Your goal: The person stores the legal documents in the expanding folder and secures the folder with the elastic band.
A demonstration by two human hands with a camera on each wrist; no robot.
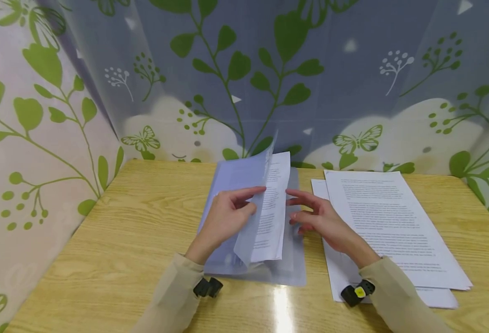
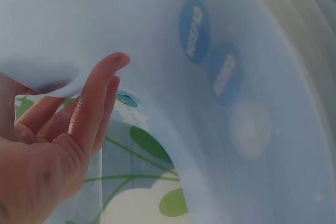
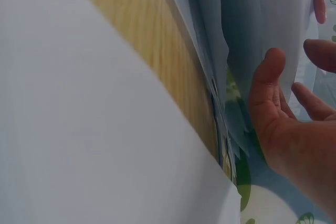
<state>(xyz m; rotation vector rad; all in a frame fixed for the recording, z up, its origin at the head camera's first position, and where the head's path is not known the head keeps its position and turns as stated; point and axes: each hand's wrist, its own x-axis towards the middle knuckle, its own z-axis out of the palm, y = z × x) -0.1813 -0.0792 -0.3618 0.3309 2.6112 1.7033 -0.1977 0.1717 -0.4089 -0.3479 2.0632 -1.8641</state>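
A translucent bluish plastic folder point(image 1: 238, 178) lies on the table with its cover partly raised. Inside it is a stack of printed sheets point(image 1: 275, 208), tilted up with the cover. My left hand point(image 1: 229, 212) is at the raised cover from the left, its index finger extended against the plastic. The left wrist view shows the fingers fairly straight beside the cover point(image 2: 252, 35); the plastic partly hides the thumb. My right hand point(image 1: 317, 217) is at the sheets' right edge, index fingertip at the paper, fingers loosely bent. In the right wrist view its thumb stands beside the pages point(image 3: 283, 9).
A second pile of printed paper point(image 1: 386, 222) lies to the right, partly under my right forearm, with lower sheets point(image 1: 331, 277) sticking out. The wooden table point(image 1: 144, 208) meets a patterned curtain point(image 1: 244, 92) at the back. Both wrists wear small black cameras.
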